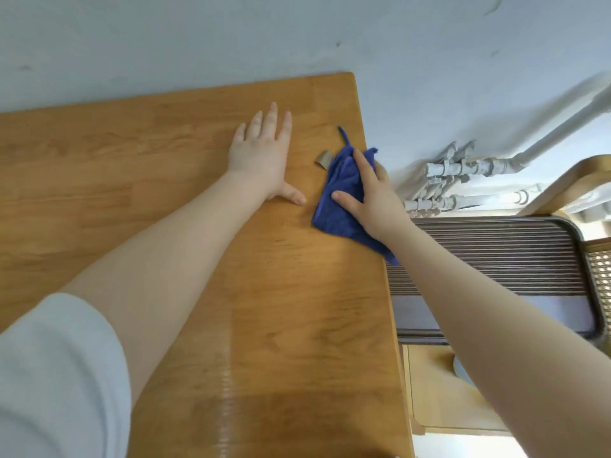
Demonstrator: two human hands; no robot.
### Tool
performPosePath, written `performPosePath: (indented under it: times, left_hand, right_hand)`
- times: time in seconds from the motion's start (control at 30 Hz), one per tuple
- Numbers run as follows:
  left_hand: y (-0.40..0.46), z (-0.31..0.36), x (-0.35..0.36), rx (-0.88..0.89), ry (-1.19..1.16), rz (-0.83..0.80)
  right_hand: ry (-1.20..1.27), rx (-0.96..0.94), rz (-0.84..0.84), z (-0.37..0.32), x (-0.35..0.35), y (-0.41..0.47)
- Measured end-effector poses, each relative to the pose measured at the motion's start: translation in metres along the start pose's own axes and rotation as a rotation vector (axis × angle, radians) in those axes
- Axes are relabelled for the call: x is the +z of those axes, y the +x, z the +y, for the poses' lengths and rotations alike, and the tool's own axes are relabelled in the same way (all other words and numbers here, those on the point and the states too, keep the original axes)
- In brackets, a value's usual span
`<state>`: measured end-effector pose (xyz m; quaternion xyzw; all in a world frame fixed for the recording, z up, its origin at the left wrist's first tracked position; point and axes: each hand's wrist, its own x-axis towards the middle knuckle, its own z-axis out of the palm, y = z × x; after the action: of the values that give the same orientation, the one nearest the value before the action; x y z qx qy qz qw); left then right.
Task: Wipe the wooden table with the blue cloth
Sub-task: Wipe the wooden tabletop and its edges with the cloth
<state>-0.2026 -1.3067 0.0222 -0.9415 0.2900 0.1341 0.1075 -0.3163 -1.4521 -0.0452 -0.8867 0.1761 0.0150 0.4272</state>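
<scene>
While our head camera looks down, we wipe near the far right corner of the wooden table [185, 206] with the blue cloth [340, 206].

From that corner, the cloth lies crumpled just toward us along the table's right edge, its near tip hanging slightly over that edge and a thin strand pointing toward the corner. Our right hand [373, 200] rests on top of it, thumb and forefinger spread flat on the fabric, the other fingers curling over the table's edge with the cloth. Our left hand [264, 153] lies palm down on the bare wood just left of the cloth, fingers straight and slightly spread, thumb out toward it. A small grey scrap [323, 159] sits between hand and cloth, touching the cloth's far side.
</scene>
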Motion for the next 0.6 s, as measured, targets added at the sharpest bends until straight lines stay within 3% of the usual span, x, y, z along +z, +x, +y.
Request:
performPosePath:
  times: [0.13, 0.3, 0.5, 0.6]
  left_hand:
    - [-0.055, 0.021, 0.011, 0.008, -0.098, 0.107]
    - [-0.144, 0.057, 0.028, -0.019, -0.328, 0.038]
    - [-0.243, 0.105, 0.047, 0.184, -0.391, 0.006]
    - [-0.282, 0.121, 0.039, 0.290, -0.633, -0.020]
  right_hand:
    - [0.018, 0.018, -0.062, 0.007, 0.006, -0.079]
    - [-0.026, 0.022, -0.164, 0.022, 0.014, -0.179]
    - [-0.190, -0.032, -0.321, 0.034, 0.000, -0.287]
    - [-0.206, -0.089, -0.237, 0.016, -0.026, -0.298]
